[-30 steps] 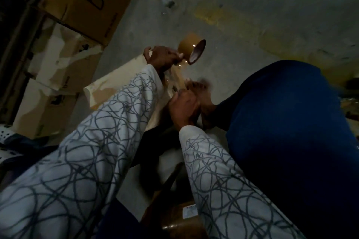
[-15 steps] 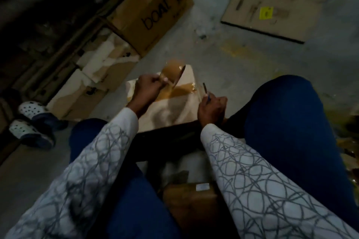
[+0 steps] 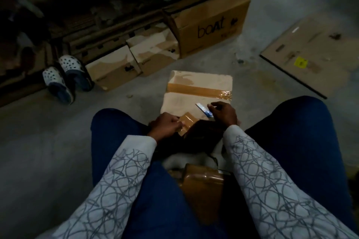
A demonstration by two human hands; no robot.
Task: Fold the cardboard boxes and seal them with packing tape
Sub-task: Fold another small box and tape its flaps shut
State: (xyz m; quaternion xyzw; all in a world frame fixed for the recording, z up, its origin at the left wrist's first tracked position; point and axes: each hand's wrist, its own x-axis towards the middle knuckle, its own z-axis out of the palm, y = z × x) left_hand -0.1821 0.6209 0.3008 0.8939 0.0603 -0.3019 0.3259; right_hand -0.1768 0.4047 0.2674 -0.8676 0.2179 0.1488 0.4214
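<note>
Sitting on the concrete floor [image 3: 58, 141] between the person's blue-clad knees is a small cardboard box [image 3: 180, 103], closed, its flat top facing the camera. The top is pale tan, with whitish scuffed patches toward its far edge. A strip of brown tape [image 3: 198, 90] runs straight across it from the left edge to the right. The strip lies smooth for most of its length and turns crinkled and shiny at the right end, where it meets the box's edge.

At the near left corner of this box, the left hand [image 3: 165, 125] has its fingers curled in, pinching glossy brown packing tape [image 3: 187, 125]. Whether that is the roll or a loose piece cannot be told in the dim light. At the near right edge, the right hand [image 3: 223, 112] is bent around a small cutter [image 3: 204, 109] with a blue grip, whose pale blade lies over the box top.

Nearer than the box, in the lap, rests a brown tape-wrapped parcel [image 3: 202, 180]. Beyond the box stands a large carton printed "boat" [image 3: 209, 23]. Two smaller cartons [image 3: 114, 67] sit to the box's far left, with a pair of white clogs [image 3: 64, 77] farther left. A flattened sheet of cardboard [image 3: 314, 44] bearing a yellow sticker [image 3: 300, 62] lies to the far right.
</note>
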